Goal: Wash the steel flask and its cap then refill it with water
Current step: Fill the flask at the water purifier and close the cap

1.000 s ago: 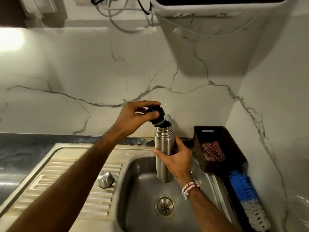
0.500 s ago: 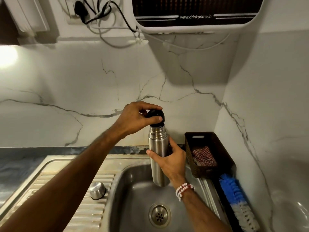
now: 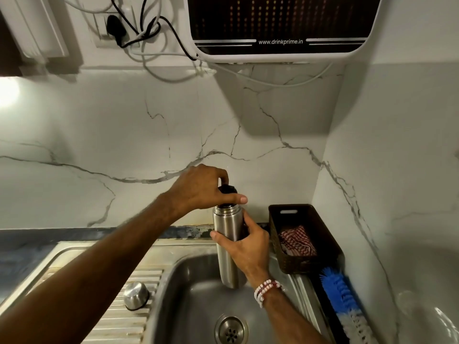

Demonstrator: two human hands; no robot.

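The steel flask (image 3: 226, 247) stands upright over the sink basin (image 3: 196, 299). My right hand (image 3: 244, 247) grips its body from the right. A black stopper (image 3: 227, 192) sits on the flask's mouth, and my left hand (image 3: 198, 188) holds it from above with thumb and fingers curled round it. The steel outer cap (image 3: 136, 295) lies upside down on the ribbed draining board (image 3: 124, 316) to the left of the basin.
A dark basket (image 3: 320, 234) with a red checked cloth (image 3: 296, 240) stands right of the sink. A blue and white brush (image 3: 344, 300) lies in front of it. A water purifier (image 3: 280, 28) hangs on the wall above, with cables (image 3: 149, 36) to its left. The drain (image 3: 231, 330) is below the flask.
My left hand has brought the black stopper down from a tilted position above the mouth onto the flask. The view has tilted upward.
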